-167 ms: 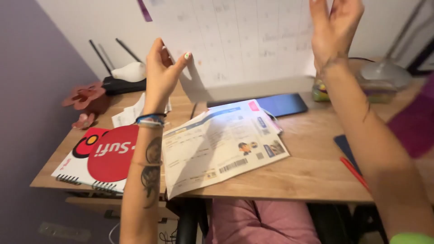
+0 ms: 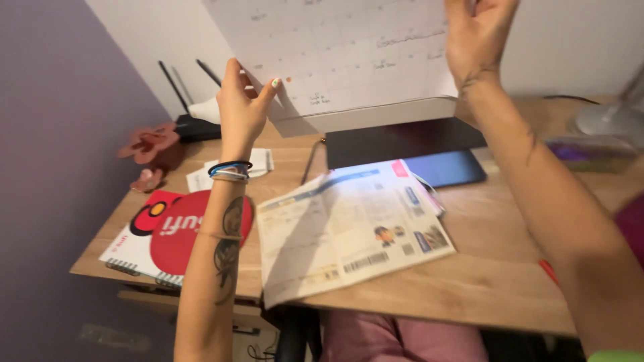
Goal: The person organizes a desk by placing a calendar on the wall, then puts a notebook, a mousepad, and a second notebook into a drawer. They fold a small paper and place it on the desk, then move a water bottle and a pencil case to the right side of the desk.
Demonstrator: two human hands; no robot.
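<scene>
A large white sheet with a faint ruled grid (image 2: 342,47) is held up against the wall above the desk. My left hand (image 2: 243,107) pinches its lower left corner, thumb in front of the paper. My right hand (image 2: 477,37) grips the sheet at its right side, high in the view and partly cut off by the top edge. Below the sheet an unfolded printed paper form (image 2: 349,231) lies on the wooden desk (image 2: 496,268).
A red and white spiral notebook (image 2: 168,234) lies at the desk's left. A black router with antennas (image 2: 194,124) and a reddish flower figure (image 2: 149,147) stand at the back left. A dark tablet (image 2: 409,144) lies behind the form. A red pen (image 2: 549,270) sits right.
Both hands have lifted the sheet a little higher against the wall, uncovering more of the dark tablet. The view has shifted slightly to the left and down.
</scene>
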